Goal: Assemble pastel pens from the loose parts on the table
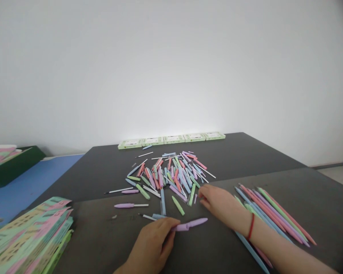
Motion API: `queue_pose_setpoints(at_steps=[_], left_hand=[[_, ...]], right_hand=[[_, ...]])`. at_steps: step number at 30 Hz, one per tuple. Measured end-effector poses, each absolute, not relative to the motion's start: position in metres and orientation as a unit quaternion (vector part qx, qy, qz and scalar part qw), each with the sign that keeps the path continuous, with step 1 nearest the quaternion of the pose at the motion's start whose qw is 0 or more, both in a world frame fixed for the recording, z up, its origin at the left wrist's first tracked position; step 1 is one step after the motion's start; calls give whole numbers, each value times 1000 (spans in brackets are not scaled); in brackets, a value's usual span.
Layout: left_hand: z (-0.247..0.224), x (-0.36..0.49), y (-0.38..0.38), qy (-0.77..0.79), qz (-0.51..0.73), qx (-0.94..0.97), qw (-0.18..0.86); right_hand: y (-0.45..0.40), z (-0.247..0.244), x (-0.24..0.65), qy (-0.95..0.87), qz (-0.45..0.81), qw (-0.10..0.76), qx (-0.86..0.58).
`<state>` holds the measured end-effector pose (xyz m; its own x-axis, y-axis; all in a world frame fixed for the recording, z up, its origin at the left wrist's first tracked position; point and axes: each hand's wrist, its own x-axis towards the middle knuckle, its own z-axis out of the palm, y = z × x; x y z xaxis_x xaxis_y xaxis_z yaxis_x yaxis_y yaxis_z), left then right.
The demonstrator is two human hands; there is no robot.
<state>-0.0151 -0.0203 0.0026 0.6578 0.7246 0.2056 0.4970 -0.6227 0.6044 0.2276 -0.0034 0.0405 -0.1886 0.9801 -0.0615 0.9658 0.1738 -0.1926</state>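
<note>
My left hand (154, 243) is closed at the near middle of the table, thumb and fingers pinching a purple pen (197, 222). A short wider purple piece lies by the fingertips, and the tapered part points right. My right hand (217, 199) is at the right edge of a heap of pen parts (174, 173), its fingers bent and slightly apart, with nothing visible between them. Just left of its fingertips lies a small purple piece (195, 198). A green cap (191, 195) and a green tapered barrel (178, 205) are close by.
Long tapered pens (274, 213) lie beside and beneath my right forearm. Several flat green boxes (154, 141) line the table's back edge. Printed packets (31, 239) are stacked at the near left. A dark green box (17, 163) stands on a blue surface (54, 171).
</note>
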Motion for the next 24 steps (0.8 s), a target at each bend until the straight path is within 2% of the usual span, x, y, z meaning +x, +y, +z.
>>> queue_pose_setpoints(at_steps=[5, 12, 19, 24], left_hand=[[2, -15, -19, 337, 198, 904, 172], [1, -14, -15, 355, 171, 913, 104], [-3, -18, -10, 326, 247, 912, 30], [4, -12, -14, 268, 305, 914, 14]], right_hand=[[26, 44, 257, -746, 72, 9, -662], [50, 43, 276, -727, 44, -35, -684], [92, 40, 287, -713, 45, -76, -696], [115, 38, 281, -717, 55, -83, -690]])
